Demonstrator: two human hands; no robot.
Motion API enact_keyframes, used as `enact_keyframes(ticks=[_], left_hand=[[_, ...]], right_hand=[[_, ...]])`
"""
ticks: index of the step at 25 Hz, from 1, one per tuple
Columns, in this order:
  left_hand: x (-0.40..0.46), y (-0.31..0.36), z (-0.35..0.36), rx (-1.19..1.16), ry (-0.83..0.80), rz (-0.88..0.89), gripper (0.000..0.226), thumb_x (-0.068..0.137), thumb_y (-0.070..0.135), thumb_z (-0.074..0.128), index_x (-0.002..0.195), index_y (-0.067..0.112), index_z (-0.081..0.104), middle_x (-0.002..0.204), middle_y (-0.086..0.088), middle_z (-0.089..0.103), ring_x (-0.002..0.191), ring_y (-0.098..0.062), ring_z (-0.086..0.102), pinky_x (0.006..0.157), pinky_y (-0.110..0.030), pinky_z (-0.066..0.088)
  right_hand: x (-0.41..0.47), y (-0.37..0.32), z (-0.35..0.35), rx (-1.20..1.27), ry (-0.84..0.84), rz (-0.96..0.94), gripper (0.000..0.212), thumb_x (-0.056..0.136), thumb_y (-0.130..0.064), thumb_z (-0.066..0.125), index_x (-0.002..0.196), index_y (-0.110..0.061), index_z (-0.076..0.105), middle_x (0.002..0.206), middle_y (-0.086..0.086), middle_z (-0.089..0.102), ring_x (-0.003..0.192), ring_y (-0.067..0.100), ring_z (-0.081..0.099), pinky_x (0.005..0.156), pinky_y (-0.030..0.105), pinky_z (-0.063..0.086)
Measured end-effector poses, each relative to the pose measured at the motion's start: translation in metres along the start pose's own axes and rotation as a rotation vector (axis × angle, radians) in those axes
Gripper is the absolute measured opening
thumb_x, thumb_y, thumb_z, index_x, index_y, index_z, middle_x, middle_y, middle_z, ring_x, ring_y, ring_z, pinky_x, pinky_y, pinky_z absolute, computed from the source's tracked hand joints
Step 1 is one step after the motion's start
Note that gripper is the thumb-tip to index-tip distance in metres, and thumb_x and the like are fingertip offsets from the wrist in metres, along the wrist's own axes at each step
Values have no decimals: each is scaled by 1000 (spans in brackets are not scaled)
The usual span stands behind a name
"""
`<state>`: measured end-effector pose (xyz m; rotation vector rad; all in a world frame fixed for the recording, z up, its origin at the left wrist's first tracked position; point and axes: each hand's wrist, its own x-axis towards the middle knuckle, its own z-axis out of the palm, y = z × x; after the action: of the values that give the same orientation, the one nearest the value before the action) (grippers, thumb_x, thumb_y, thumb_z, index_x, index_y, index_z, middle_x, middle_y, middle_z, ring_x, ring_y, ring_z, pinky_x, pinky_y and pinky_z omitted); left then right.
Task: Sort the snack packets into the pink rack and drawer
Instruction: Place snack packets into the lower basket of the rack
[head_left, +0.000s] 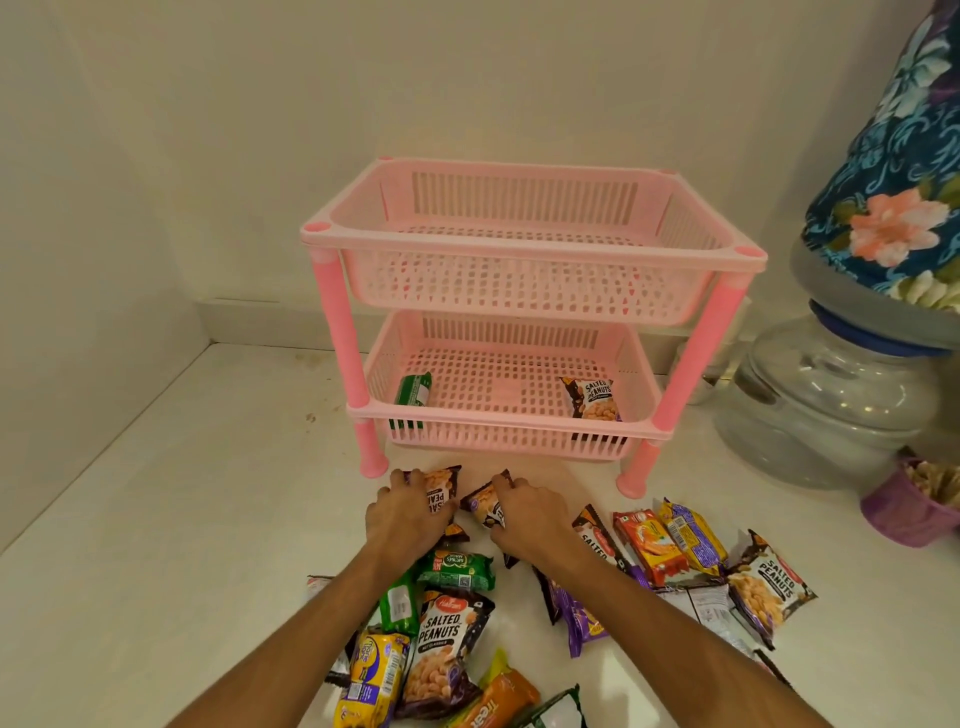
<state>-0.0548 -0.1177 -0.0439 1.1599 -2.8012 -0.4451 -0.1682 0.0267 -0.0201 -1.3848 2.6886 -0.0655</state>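
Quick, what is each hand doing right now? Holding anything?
Left hand: fingers closed on a salted peanuts packet.
Right hand: fingers closed on a second dark peanut packet.

Rack (530, 244) behind packet pile (519, 613), two packets (592, 397) in lower basket, jar (826, 405) right.

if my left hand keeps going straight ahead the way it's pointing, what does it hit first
Probably the pink rack. The left hand, gripping a salted peanuts packet, points forward at the lower basket's front wall, near the front left leg. Depth is unclear; if it is raised slightly, it would enter the lower basket instead.
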Motion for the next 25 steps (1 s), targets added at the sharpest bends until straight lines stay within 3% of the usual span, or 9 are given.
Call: enact_keyframes(ticks=[4, 7, 11, 17, 25], left_hand=[[3, 7, -5, -51, -82, -58, 64, 79, 55, 54, 126, 14, 42, 120, -10, 50, 103, -33, 59, 79, -42, 51], [4, 11, -9, -81, -85, -51, 51, 79, 34, 58, 123, 14, 44, 115, -9, 55, 100, -30, 59, 77, -39, 51], [-1, 22, -22, -51, -13, 63, 38, 82, 31, 54, 116, 14, 50, 102, -7, 63, 89, -26, 62, 69, -37, 52], [-10, 44, -72, -151, 245, 314, 27, 85, 31, 54, 106, 14, 55, 94, -7, 67, 78, -26, 61, 57, -32, 45], [38, 64, -127, -267, 391, 282, 38, 83, 21, 54, 118, 6, 52, 101, -16, 64, 88, -35, 60, 64, -37, 47]], right_hand=[[-1, 7, -31, 32, 65, -28, 45, 79, -39, 58, 113, -11, 53, 101, 13, 66, 91, 35, 63, 65, 34, 46], [-4, 11, -67, 47, 116, -50, 42, 79, -43, 58, 109, -13, 57, 93, 11, 67, 87, 32, 63, 63, 31, 42], [-9, 15, -118, 134, 178, -61, 41, 77, -47, 59, 108, -20, 62, 72, 2, 63, 73, 25, 60, 58, 28, 40], [4, 32, -160, 190, 319, -2, 41, 77, -45, 57, 112, -23, 60, 101, 2, 72, 85, 26, 63, 63, 32, 48], [48, 56, -148, 207, 332, 196, 30, 79, -36, 56, 101, -15, 56, 89, 7, 68, 71, 27, 59, 55, 29, 41]])
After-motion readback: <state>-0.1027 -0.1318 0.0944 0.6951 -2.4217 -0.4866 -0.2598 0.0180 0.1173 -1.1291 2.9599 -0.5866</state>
